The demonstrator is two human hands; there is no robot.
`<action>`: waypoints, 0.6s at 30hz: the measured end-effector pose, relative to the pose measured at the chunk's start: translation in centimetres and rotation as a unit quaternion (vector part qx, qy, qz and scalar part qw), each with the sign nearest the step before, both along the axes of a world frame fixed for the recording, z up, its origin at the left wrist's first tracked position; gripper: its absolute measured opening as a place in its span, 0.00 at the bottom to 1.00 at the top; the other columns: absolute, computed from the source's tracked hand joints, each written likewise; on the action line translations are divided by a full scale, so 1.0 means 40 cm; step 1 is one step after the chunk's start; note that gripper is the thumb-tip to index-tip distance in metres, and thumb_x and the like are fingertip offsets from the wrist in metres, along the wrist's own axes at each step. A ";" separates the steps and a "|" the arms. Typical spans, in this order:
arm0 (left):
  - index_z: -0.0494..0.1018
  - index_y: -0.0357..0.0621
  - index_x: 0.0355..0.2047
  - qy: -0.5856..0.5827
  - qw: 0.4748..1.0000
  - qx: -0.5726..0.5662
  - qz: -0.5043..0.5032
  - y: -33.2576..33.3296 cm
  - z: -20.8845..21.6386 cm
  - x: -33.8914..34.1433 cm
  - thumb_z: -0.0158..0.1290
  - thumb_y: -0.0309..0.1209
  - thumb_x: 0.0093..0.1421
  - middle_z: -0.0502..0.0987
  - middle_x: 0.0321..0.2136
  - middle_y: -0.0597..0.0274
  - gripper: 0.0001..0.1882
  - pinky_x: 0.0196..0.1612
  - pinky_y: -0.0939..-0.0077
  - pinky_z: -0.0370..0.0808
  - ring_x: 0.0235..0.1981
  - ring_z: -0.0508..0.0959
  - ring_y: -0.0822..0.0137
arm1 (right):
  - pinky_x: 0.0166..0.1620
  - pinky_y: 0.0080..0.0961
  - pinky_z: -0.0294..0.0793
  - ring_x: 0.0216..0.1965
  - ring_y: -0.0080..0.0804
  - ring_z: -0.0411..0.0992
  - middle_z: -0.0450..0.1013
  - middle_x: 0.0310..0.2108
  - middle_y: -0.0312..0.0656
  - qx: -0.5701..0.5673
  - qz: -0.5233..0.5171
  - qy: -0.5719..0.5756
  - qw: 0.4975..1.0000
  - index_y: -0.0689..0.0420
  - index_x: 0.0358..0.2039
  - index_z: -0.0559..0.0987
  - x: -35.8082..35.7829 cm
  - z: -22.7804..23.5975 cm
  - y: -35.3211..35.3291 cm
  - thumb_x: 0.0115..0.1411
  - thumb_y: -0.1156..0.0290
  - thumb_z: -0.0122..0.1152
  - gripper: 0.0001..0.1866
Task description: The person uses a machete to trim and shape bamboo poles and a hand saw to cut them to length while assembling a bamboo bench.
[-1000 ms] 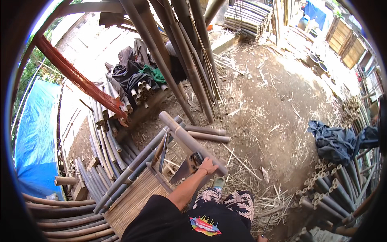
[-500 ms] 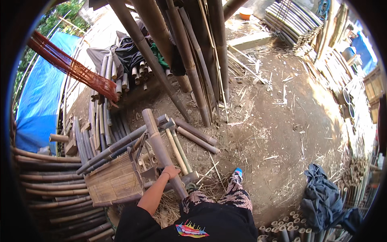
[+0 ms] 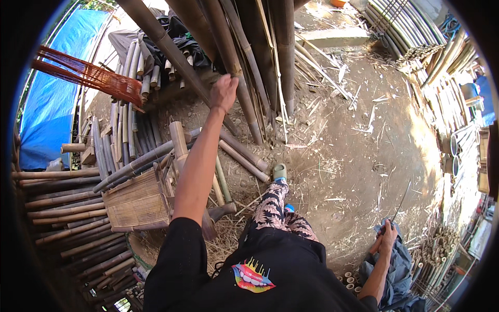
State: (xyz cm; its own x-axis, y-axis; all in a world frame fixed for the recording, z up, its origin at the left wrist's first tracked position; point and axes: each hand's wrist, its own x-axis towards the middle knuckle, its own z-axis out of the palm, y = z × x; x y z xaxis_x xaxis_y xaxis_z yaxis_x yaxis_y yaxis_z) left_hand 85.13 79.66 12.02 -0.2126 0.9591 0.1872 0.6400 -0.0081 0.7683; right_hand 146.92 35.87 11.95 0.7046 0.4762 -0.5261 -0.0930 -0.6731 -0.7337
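My left arm stretches forward over the bamboo frame, and my left hand [image 3: 224, 93] is at the left edge of a leaning bamboo pole [image 3: 230, 49]. Its fingers are curled; whether they grip the pole is hidden. Out to my right, my right hand [image 3: 385, 240] is closed around a long, thin, dark-bladed knife [image 3: 401, 204], blade pointing away from me. Under that hand lies a crumpled grey-blue cloth [image 3: 397, 278]. Below my left forearm stands the bamboo frame with a slatted panel [image 3: 136, 202] and a thick upright bamboo piece [image 3: 178, 139].
Stacked bamboo poles [image 3: 67, 213] fill the left side, beside a blue tarp [image 3: 57, 93]. Two cut bamboo lengths [image 3: 244, 162] lie ahead on the dirt floor [image 3: 332, 171], among scattered splints. A bundle of bamboo [image 3: 408, 26] rests at the far right. Red-orange strands [image 3: 99, 78] hang at left.
My left hand has left the thick bamboo piece and reached forward to the leaning poles. My right hand has come into view with the knife. One foot has stepped forward.
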 end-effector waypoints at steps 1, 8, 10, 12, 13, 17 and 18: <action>0.76 0.38 0.44 0.048 0.998 0.025 0.011 0.073 0.040 0.011 0.52 0.49 0.60 0.77 0.44 0.45 0.25 0.48 0.63 0.73 0.46 0.78 0.52 | 0.15 0.23 0.66 0.14 0.24 0.66 0.65 0.17 0.34 0.006 0.019 0.019 1.000 0.55 0.27 0.69 -0.028 -0.007 0.023 0.60 0.61 0.62 0.14; 0.70 0.35 0.48 0.130 0.962 -0.127 0.203 0.347 0.183 0.205 0.53 0.58 0.56 0.78 0.44 0.42 0.35 0.51 0.54 0.73 0.49 0.76 0.43 | 0.16 0.27 0.67 0.13 0.29 0.67 0.66 0.16 0.36 -0.115 -0.033 0.097 0.988 0.58 0.24 0.71 -0.240 -0.084 -0.121 0.59 0.64 0.60 0.13; 0.70 0.35 0.47 0.122 0.956 -0.134 0.229 0.377 0.153 0.187 0.53 0.57 0.56 0.78 0.44 0.43 0.35 0.51 0.52 0.73 0.48 0.77 0.43 | 0.17 0.28 0.68 0.14 0.29 0.67 0.67 0.16 0.37 -0.156 -0.029 0.110 0.981 0.58 0.23 0.72 -0.243 -0.119 -0.160 0.58 0.65 0.60 0.12; 0.72 0.38 0.39 0.147 0.947 -0.116 0.261 0.383 0.136 0.180 0.54 0.49 0.58 0.79 0.39 0.44 0.24 0.46 0.56 0.77 0.42 0.80 0.47 | 0.19 0.28 0.68 0.16 0.28 0.68 0.69 0.16 0.38 -0.215 0.015 0.073 0.974 0.60 0.23 0.75 -0.276 -0.110 -0.193 0.57 0.66 0.60 0.12; 0.73 0.39 0.38 0.156 0.947 -0.113 0.257 0.387 0.138 0.169 0.54 0.47 0.57 0.80 0.37 0.44 0.22 0.46 0.56 0.77 0.41 0.80 0.47 | 0.21 0.28 0.68 0.16 0.28 0.68 0.70 0.16 0.39 -0.234 0.075 0.029 0.969 0.60 0.22 0.76 -0.267 -0.119 -0.187 0.57 0.66 0.61 0.12; 0.75 0.42 0.26 0.150 0.970 0.009 0.191 0.381 0.090 0.129 0.55 0.39 0.52 0.80 0.28 0.48 0.12 0.38 0.54 0.75 0.33 0.80 0.45 | 0.22 0.28 0.68 0.16 0.26 0.68 0.71 0.16 0.41 -0.220 0.211 -0.040 0.951 0.61 0.19 0.77 -0.151 -0.281 -0.254 0.56 0.66 0.62 0.14; 0.74 0.41 0.24 0.128 0.977 0.069 0.158 0.361 0.078 0.122 0.54 0.37 0.51 0.79 0.25 0.47 0.11 0.36 0.55 0.75 0.30 0.79 0.46 | 0.22 0.28 0.67 0.16 0.27 0.68 0.70 0.15 0.41 -0.230 0.235 -0.048 0.943 0.61 0.19 0.77 -0.120 -0.321 -0.235 0.56 0.66 0.62 0.13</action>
